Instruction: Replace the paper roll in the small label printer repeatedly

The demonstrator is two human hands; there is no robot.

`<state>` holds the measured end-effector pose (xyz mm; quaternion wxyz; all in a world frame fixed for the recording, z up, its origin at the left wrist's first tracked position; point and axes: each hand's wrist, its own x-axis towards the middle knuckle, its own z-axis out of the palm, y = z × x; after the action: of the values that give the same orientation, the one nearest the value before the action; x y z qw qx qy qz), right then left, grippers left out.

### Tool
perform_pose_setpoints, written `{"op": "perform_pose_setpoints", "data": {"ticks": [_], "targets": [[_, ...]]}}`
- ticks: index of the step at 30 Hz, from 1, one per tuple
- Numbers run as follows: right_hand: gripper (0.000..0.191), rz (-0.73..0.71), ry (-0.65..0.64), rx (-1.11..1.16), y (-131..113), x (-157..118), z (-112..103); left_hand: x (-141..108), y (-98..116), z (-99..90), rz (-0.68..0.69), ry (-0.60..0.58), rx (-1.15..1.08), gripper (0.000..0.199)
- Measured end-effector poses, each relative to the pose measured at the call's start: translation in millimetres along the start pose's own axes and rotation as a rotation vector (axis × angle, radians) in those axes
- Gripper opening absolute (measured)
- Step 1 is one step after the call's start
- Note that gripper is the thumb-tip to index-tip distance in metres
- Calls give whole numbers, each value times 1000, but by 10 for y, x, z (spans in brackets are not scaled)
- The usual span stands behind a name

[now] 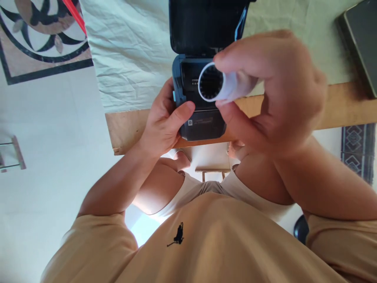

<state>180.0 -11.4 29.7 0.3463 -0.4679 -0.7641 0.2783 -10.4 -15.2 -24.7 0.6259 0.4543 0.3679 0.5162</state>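
Observation:
A small blue and black portable label printer (203, 131) sits at the table's near edge with its black lid (203, 27) swung up and back. My left hand (165, 124) wraps around its left side, the thumb pressing on the edge of the open compartment. Above the compartment's right part, my right hand (290, 90) pinches a white roll (229, 88) between thumb and fingers. The roll is tilted, its round end facing me, and shows a dark, ridged hollow core. It hides part of the compartment, and whether it touches the printer I cannot tell.
A pale green cloth (126, 51) covers the wooden table (129, 127), whose bare front edge shows. At the far right lies a dark flat device (361, 43). A red strip (75, 15) crosses the top left. My legs are under the table edge.

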Motion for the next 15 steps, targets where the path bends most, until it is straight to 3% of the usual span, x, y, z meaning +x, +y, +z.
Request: {"op": "perform_pose_setpoints", "data": {"ticks": [3, 10, 15], "targets": [[42, -305, 82, -237, 0, 50, -58, 33, -24, 9, 28, -53, 18, 60], [18, -223, 79, -318, 26, 26, -41, 105, -112, -12, 47, -189, -120, 53], [14, -293, 120, -352, 116, 114, -9, 12, 67, 70, -148, -56, -95, 36]]}}
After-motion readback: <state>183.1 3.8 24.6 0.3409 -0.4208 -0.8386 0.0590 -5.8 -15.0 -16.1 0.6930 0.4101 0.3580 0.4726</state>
